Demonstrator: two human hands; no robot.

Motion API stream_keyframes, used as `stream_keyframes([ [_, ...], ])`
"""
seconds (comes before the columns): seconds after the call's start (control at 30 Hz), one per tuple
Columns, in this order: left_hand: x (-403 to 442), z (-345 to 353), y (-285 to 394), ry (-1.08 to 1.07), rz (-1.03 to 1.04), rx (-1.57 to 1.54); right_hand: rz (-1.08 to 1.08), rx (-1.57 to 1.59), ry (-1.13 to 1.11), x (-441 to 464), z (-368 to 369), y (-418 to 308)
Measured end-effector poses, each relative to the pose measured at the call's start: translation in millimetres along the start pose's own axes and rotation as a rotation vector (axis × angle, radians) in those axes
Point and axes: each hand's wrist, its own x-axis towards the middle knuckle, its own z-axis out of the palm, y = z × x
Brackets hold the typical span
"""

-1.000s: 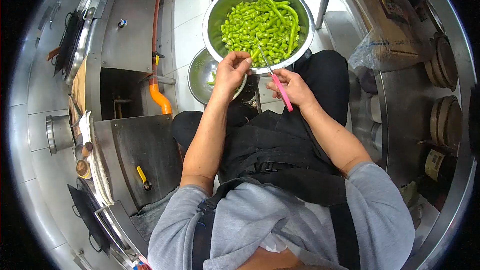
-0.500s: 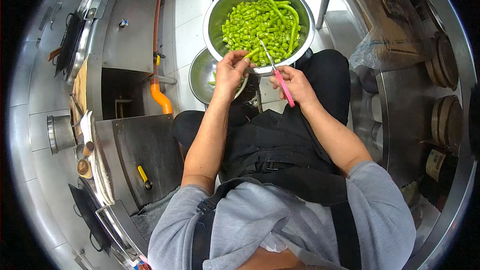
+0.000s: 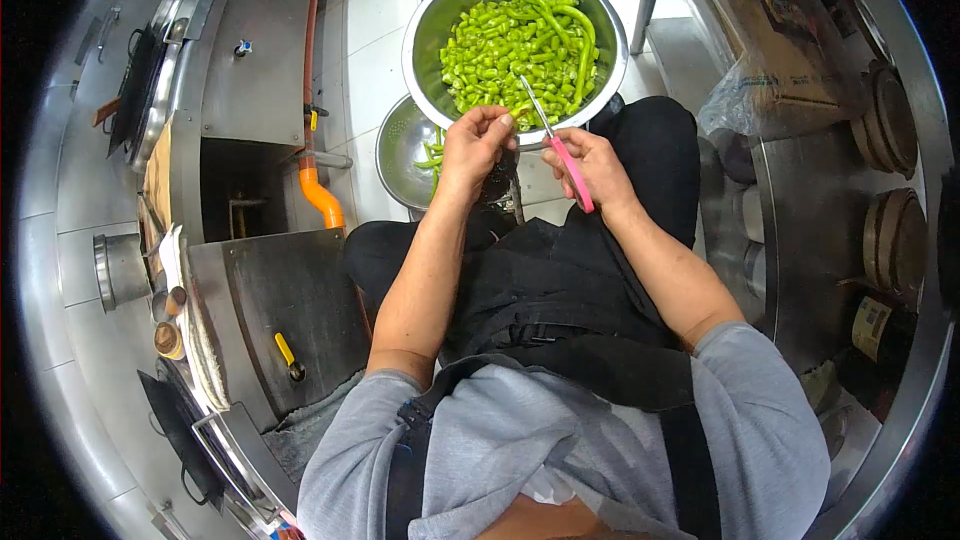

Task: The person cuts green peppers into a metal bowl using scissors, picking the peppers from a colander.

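Observation:
A large steel bowl (image 3: 412, 65) holds many cut pieces of green chili pepper (image 3: 490, 45), with a few long whole ones (image 3: 585, 50) on top at its right side. At the bowl's near rim, my left hand (image 3: 478, 145) pinches a short piece of green pepper (image 3: 521, 113) between thumb and fingertips. My right hand (image 3: 597, 168) grips scissors with pink handles (image 3: 572, 177). Their blades point up and away over the bowl, just right of the held piece. Whether the blades touch that piece, I cannot tell.
A steel colander (image 3: 390, 145) with some green pieces stands below and left of the bowl. Left of me are a steel counter (image 3: 255, 70) and an orange pipe (image 3: 318, 195). A plastic-wrapped cardboard box (image 3: 780, 40) and a steel shelf (image 3: 815, 240) are on my right.
My left hand has shifted slightly right along the bowl's rim, and the pepper in it now looks shorter. More green pieces show in the colander. The scissors have barely moved.

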Motion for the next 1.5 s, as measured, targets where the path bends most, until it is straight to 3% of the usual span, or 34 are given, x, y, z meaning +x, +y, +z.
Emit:
stream_keyframes([
  [0.27, 1.9, 4.3, -1.4, 0.069, 0.016, -0.102, -0.030, -0.062, -0.014, 6.5, 3.7, 14.9],
  [0.33, 2.2, 5.5, -2.0, -0.007, 0.004, -0.074, -0.159, -0.085, -0.035, 9.7, 3.6, 20.4],
  [0.57, 2.3, 7.0, -1.9, -0.058, -0.006, -0.044, -0.019, -0.058, -0.039, 3.5, -1.5, 6.9],
  [0.73, 4.6, 4.2, -3.9, 0.018, 0.016, -0.053, 0.013, -0.048, -0.015, 2.5, 1.2, 3.8],
  [1.03, 3.8, 7.5, -4.2, -0.062, 0.013, -0.032, -0.083, -0.058, -0.060, 9.9, 2.4, 20.2],
  [1.27, 8.7, 10.5, 1.4, -0.033, 0.005, -0.046, -0.016, -0.135, 0.006, 3.3, 0.4, 5.3],
  [1.37, 23.1, 3.2, -1.3, -0.002, -0.013, 0.043, -0.027, -0.139, 0.029, 5.3, 3.4, 6.3],
  [1.43, 45.5, -7.8, -11.1, 0.167, 0.190, 0.355, -0.065, -0.132, 0.105, 4.6, 6.6, 4.7],
  [1.5, 61.6, -11.7, -7.2, 0.202, 0.247, 0.542, -0.049, -0.058, 0.108, 4.2, 4.1, 3.6],
])
